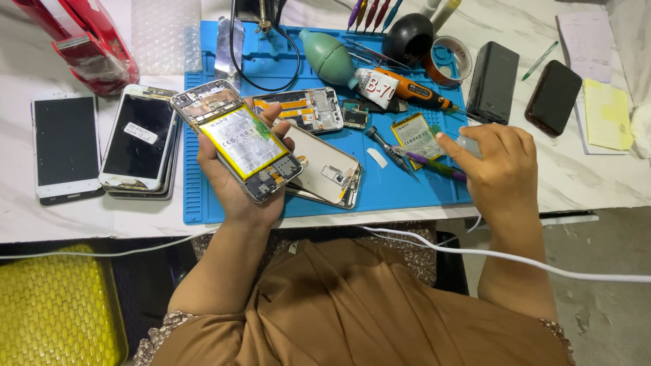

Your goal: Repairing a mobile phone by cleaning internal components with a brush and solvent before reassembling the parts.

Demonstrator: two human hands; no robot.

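The left hand [234, 179] holds an opened phone [236, 139] from beneath. The palm supports the underside, the thumb wraps the near long edge, and the fingertips [271, 115] curl over the far long edge. The grip is closed firmly around the phone body. The phone faces up with its back cover removed, so the yellow-green battery [241, 141] and the circuit boards at both ends are exposed. The phone is raised above the blue work mat [400, 190] and tilted, with its top end pointing away from the person.

Directly under and just beyond the left hand, a detached back cover [325, 169] lies flat on the mat. A second opened phone frame [305, 108] lies just past the fingertips.

The right hand [498, 166] is curled narrowly around a small, pale, translucent object [468, 144]. What this object is cannot be told. The thumb and forefinger pinch it near the right edge of the mat. A purple-handled tool [434, 165] and tweezers [390, 146] lie on the mat just left of this hand. A loose battery [415, 132] lies beside them, beyond the thumb.

Well to the left of the left hand, a stack of phones [139, 139] and a white phone [64, 146] rest on the white table [95, 217].
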